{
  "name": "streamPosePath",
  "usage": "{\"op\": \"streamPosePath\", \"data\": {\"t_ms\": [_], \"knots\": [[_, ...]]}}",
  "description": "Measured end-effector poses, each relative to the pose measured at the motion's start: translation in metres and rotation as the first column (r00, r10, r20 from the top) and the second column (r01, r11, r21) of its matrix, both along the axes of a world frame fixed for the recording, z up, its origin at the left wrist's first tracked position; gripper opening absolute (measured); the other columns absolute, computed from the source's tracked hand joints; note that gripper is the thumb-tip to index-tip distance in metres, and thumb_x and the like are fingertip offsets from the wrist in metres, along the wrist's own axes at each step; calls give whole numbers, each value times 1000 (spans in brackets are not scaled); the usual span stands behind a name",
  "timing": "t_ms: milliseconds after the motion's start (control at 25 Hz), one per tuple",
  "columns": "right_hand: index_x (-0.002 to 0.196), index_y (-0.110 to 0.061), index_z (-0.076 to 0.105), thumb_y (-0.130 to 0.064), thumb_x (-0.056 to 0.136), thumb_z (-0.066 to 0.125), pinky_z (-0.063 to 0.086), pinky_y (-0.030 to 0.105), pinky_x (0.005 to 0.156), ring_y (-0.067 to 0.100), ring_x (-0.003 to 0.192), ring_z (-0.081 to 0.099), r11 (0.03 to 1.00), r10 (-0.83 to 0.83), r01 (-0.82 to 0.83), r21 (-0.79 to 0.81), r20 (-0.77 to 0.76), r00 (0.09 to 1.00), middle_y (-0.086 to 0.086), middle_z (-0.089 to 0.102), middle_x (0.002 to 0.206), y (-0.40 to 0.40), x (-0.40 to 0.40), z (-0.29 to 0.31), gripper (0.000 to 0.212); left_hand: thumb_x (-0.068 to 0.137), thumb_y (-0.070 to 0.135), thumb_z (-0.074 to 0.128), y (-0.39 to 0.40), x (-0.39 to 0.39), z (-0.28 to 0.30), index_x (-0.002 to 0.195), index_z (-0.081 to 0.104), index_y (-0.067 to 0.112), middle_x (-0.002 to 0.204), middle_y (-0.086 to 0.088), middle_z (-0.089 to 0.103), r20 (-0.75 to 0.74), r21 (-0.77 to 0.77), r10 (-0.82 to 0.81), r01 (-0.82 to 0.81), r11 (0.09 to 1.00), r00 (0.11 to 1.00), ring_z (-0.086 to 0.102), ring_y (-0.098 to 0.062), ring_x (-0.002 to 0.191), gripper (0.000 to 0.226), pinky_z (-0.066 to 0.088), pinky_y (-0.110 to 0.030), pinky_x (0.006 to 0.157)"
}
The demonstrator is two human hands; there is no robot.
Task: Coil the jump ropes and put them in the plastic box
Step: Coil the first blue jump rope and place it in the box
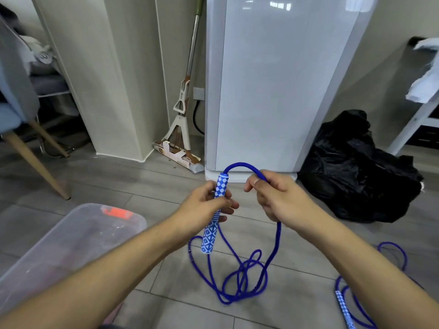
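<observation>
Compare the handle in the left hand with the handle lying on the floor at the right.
The held handle is gripped by the left hand, raised and nearly upright; the floor handle lies untouched on the tiles, partly cut off by the frame. Both are blue-and-white patterned, on blue rope.

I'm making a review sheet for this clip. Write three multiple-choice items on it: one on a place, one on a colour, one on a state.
1. Where is the plastic box?
A. on the floor to the person's left
B. on the chair
C. on top of the black bag

2. What colour is the rope?
A. red
B. blue
C. yellow

3. What is the left hand doing?
A. lying flat on the floor
B. gripping a patterned handle
C. lifting the box lid

Answers:
1 A: the box sits on the floor tiles at lower left.
2 B: the cord is blue along its whole length.
3 B: its fingers curl round the handle while the right hand holds the rope.
</observation>
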State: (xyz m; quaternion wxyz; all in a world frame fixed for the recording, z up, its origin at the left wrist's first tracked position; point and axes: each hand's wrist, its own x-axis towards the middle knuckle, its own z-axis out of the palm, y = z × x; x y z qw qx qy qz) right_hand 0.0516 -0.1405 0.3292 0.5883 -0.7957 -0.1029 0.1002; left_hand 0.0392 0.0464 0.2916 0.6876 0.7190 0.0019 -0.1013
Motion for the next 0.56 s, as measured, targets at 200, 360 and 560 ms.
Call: {"op": "streamPosePath", "data": {"t_ms": [200, 360, 560], "knots": [[85, -12, 61, -24, 105, 45, 22, 18, 39, 7, 43, 23, 980, 168, -167, -108, 0, 986, -8, 30, 51, -1, 0, 4, 28, 103, 24, 47, -3, -3, 16, 95, 58, 11, 65, -1, 53, 338, 48, -28, 12, 999, 941, 59, -23, 64, 18, 58, -39, 73], [82, -6, 63, -22, 100, 55, 15, 20, 43, 12, 45, 19, 997, 57, -56, -54, 16, 998, -2, 27, 53, -29, 1, 14, 25, 104, 13, 39, 23, 20, -9, 84, 53, 12, 63, -2, 41, 148, -7, 307, -310, 951, 940, 44, -20, 53, 25, 60, -50, 71], [82, -17, 67, -23, 102, 52, 19, 24, 45, 12, 43, 23, 975, -222, 222, 21, 223, 949, -7, 33, 50, -44, 16, 13, 25, 103, 13, 42, 33, 18, -26, 88, 61, 11, 72, -1, 65, 101, 306, 92, -118, 945, 991, 64, -18, 72, 25, 53, -32, 75]]}}
